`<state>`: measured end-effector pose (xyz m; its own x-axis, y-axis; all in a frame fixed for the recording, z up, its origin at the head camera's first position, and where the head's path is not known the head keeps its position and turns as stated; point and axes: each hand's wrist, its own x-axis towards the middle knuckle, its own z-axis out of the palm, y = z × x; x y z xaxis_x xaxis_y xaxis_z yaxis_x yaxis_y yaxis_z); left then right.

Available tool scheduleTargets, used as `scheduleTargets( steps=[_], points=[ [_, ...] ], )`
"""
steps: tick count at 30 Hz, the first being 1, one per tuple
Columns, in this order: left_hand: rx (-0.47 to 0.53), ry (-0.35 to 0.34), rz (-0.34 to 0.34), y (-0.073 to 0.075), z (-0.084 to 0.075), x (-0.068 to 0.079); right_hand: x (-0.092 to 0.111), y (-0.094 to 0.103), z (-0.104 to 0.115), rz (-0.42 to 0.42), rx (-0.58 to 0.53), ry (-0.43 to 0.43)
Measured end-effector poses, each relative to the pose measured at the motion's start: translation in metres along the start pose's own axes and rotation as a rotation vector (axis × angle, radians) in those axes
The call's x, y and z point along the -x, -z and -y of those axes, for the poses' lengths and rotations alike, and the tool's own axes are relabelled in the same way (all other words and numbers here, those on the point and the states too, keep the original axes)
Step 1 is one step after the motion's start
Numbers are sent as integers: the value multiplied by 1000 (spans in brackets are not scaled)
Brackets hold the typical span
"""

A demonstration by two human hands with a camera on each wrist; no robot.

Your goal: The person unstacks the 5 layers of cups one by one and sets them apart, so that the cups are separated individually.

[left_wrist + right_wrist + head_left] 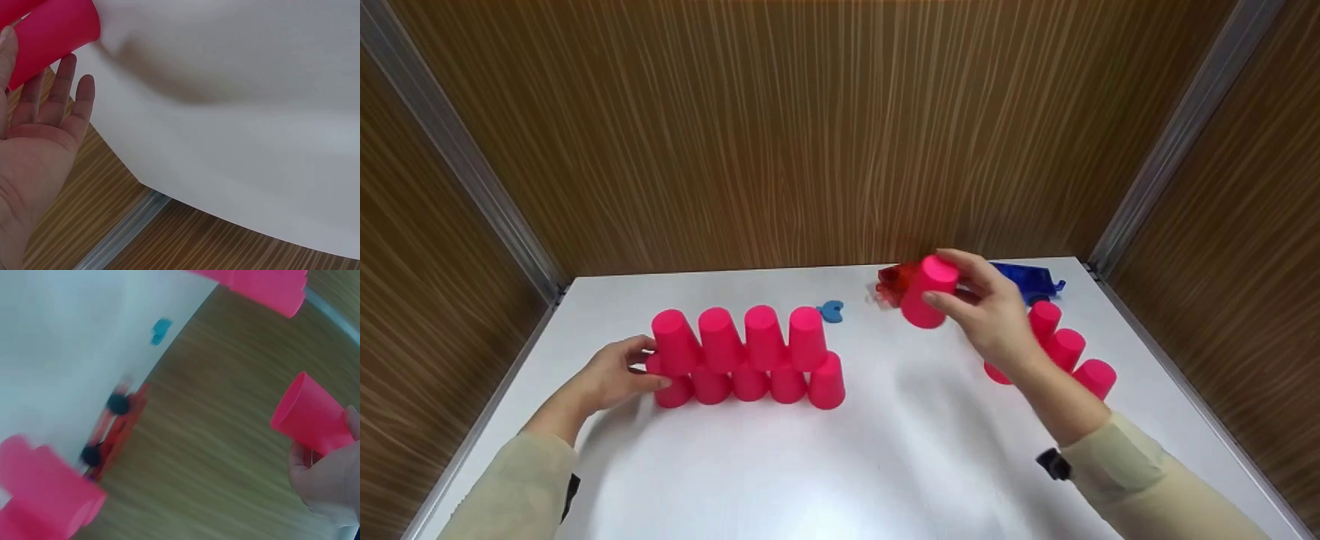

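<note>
Several pink cups stand upside down in a row on the white table, with an upper row of cups (763, 337) bridging the gaps between them. At the left end, my left hand (611, 375) holds the lowest cup (56, 36), thumb in front and fingers behind; its outer fingers are loosely spread in the left wrist view. My right hand (990, 311) grips another pink cup (924, 304) in the air to the right of the stack, mouth downward, thumb on the near side. The right wrist view shows this cup's rim and wall (315, 416) in the hand.
More upside-down pink cups (1065, 349) stand on the right, partly hidden by my right forearm. A red toy vehicle (115, 430), a blue toy piece (1027, 281) and a small light-blue piece (832, 311) lie near the back edge. Wood-grain panels (810, 135) enclose the table.
</note>
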<state>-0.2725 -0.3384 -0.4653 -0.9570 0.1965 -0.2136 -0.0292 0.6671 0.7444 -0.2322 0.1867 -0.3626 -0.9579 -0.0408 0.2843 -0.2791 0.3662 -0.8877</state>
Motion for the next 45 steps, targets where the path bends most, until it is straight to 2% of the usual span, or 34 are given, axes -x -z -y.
scheduleTargets(
  steps=[8,20,27,32,37,45],
  points=[
    [14,-30,-11,-1,-3,0,29,47,-28,-24,96,-93],
    [16,13,-14,-3,-2,4,60,88,-77,-4,182,-209],
    [8,-70,-35,-4,0,3,75,100,-99,-4,210,-234],
    [17,-49,-25,-4,0,2,80,105,-108,20,210,-315],
    [21,-42,-25,-4,0,1,81,106,-117,45,234,-330],
    [7,-21,-24,-2,-2,2,78,104,-126,63,238,-430]
  ],
)
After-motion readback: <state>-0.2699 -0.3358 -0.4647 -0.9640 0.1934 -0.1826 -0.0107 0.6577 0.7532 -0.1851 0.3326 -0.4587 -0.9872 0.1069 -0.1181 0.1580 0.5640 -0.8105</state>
